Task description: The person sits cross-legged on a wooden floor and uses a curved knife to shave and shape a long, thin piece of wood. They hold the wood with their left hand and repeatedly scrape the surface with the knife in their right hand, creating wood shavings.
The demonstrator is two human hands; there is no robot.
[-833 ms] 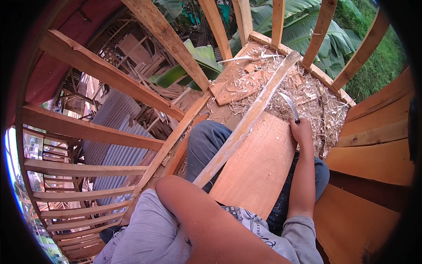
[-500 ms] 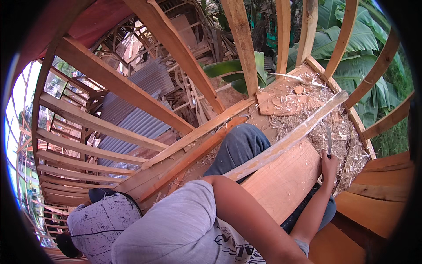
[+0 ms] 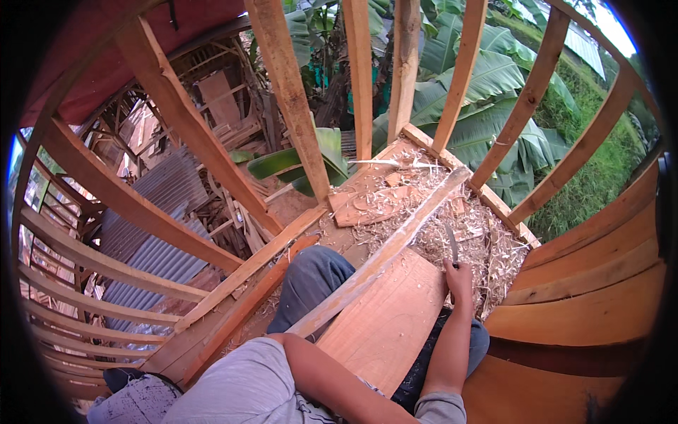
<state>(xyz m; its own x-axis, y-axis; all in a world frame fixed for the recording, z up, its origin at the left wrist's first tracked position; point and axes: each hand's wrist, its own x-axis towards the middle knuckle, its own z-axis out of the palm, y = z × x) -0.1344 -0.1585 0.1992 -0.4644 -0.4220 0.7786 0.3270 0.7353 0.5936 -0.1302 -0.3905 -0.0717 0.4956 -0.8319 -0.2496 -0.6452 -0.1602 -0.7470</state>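
My right hand (image 3: 459, 281) is closed around the dark handle of a knife (image 3: 452, 242), its narrow, slightly curved blade pointing away from me over the wood shavings. The hand is beside the far right corner of a wide, smooth wooden board (image 3: 388, 318), which lies over my lap. A long, pale-edged wooden strip (image 3: 395, 244) runs along the board's left side and crosses above my left leg. My left arm (image 3: 339, 385) bends back toward my body; its hand is not visible.
Curled shavings (image 3: 487, 247) and a loose wood piece (image 3: 374, 205) cover the floor ahead. Upright curved ribs (image 3: 282, 85) ring the space, with overlapping planks (image 3: 579, 304) on the right. Another person's stained shirt (image 3: 138, 403) shows at lower left. Corrugated sheets (image 3: 159, 261) and banana leaves lie outside.
The view has swung to the right, so the scene sits farther left. My right hand keeps hold of the knife near the same board corner. Less of the other person shows.
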